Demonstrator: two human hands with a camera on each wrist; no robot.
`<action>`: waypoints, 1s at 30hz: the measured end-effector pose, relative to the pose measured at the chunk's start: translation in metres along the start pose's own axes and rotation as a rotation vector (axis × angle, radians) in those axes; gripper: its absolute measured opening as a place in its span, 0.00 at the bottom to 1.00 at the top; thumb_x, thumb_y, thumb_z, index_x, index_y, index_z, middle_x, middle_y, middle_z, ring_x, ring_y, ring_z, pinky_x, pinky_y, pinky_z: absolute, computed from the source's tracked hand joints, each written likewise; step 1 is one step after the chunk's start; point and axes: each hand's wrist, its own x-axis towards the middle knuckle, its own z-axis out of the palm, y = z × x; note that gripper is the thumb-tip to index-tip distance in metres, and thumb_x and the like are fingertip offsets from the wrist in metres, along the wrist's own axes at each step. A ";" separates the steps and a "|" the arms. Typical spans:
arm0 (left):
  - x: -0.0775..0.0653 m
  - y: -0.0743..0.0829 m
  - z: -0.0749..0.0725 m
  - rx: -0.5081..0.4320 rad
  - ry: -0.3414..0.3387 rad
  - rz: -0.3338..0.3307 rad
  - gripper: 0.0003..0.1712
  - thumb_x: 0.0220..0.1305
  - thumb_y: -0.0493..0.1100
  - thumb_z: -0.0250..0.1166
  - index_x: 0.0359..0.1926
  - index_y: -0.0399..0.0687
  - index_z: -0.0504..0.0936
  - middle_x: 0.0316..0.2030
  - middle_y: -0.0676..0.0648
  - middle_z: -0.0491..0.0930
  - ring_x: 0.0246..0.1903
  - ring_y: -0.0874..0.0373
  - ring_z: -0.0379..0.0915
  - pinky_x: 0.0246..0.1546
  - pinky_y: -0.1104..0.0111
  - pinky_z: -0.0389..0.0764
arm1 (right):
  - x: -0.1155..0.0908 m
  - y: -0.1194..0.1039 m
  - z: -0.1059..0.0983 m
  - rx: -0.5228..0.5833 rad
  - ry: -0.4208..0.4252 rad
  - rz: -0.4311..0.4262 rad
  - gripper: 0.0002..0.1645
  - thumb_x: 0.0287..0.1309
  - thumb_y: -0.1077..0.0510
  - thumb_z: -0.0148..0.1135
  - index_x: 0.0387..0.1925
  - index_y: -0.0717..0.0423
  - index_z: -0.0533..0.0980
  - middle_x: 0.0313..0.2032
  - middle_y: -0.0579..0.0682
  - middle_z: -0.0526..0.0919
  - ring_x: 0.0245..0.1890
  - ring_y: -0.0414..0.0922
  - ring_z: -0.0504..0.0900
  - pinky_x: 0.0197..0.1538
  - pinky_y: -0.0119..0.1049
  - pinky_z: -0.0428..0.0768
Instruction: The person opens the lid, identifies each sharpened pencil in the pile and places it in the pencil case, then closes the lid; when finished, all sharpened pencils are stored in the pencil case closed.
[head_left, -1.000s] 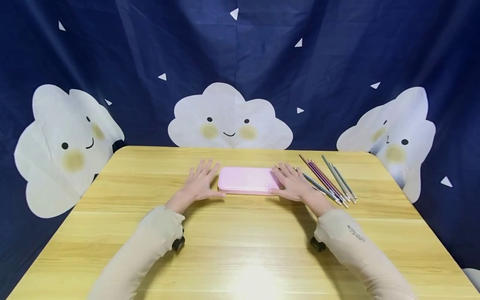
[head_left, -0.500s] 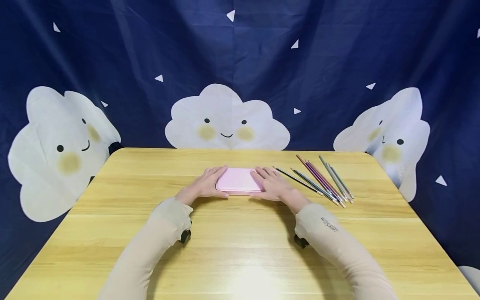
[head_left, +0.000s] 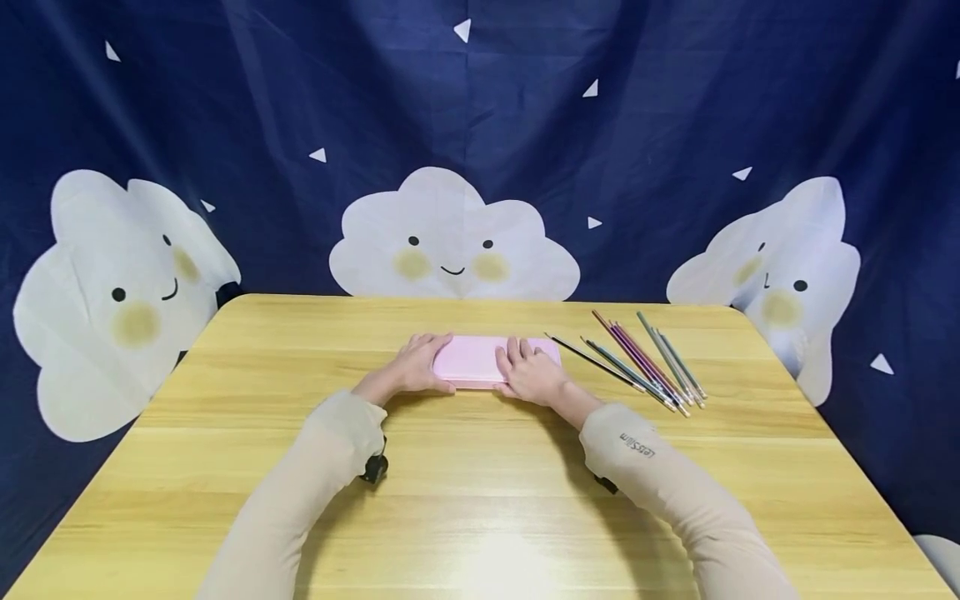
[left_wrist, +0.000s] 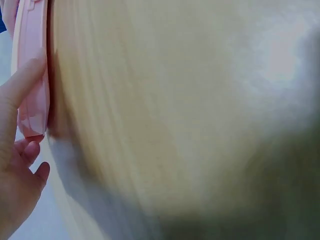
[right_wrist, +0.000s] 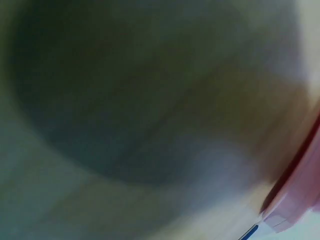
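On the bench, left of the pencils, a pink case lies with its left end held in the left hand's curled grip, while the right hand's loosely spread grip rests on top.

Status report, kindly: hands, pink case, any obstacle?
Left hand grips left end of pink case. Right hand touches its lid. Case looks closed. Pencils lie right, apparently not blocking.

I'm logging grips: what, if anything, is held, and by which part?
The left hand holds the case by its left end; the right hand rests on top, grip unclear.
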 end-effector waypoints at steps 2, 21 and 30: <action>-0.001 0.000 0.001 0.000 0.002 0.003 0.57 0.39 0.53 0.74 0.66 0.36 0.57 0.60 0.34 0.63 0.58 0.41 0.55 0.58 0.49 0.60 | -0.001 0.000 0.005 -0.075 0.122 -0.039 0.35 0.60 0.37 0.45 0.50 0.64 0.70 0.45 0.65 0.76 0.40 0.55 0.78 0.31 0.39 0.81; -0.005 -0.003 0.005 0.027 0.044 0.038 0.56 0.39 0.53 0.74 0.66 0.36 0.58 0.58 0.33 0.64 0.57 0.41 0.57 0.57 0.50 0.62 | -0.001 0.000 0.007 0.009 0.121 0.019 0.42 0.53 0.30 0.48 0.50 0.63 0.70 0.46 0.59 0.75 0.40 0.50 0.76 0.27 0.34 0.80; -0.004 0.000 0.005 0.016 0.029 0.009 0.55 0.39 0.50 0.74 0.66 0.36 0.57 0.59 0.31 0.62 0.57 0.39 0.56 0.58 0.49 0.60 | 0.001 -0.001 0.013 -0.126 0.237 -0.046 0.38 0.54 0.34 0.50 0.46 0.65 0.73 0.43 0.61 0.79 0.39 0.51 0.79 0.30 0.35 0.81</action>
